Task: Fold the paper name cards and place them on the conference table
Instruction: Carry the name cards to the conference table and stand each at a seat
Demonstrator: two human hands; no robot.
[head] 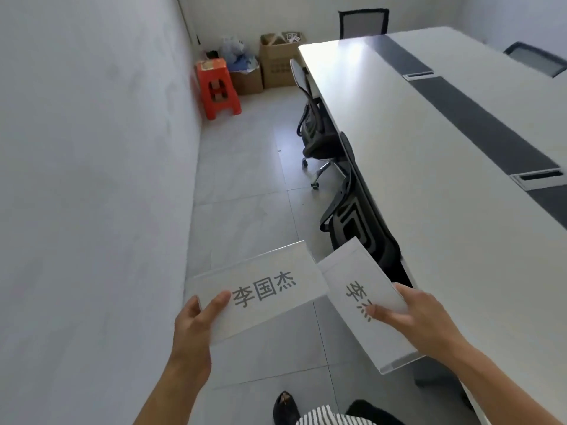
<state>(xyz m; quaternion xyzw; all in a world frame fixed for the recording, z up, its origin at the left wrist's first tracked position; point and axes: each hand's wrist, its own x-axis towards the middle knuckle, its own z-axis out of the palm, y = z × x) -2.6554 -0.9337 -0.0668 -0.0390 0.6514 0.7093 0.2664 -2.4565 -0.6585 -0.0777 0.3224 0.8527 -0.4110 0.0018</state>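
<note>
Both hands grip name cards: left hand [196,320] one card [260,289], right hand [411,314] another card [365,299]

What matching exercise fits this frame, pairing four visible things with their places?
Things:
1. White paper name card with three printed characters
2. White paper name card partly covered by a thumb
3. Orange plastic stool
4. Brown cardboard boxes

Places:
A. On the floor against the left wall
B. Held in the right hand
C. On the floor beyond the long white conference table
D. Held in the left hand

Pairs: 1-D, 2-B, 3-A, 4-C
</note>
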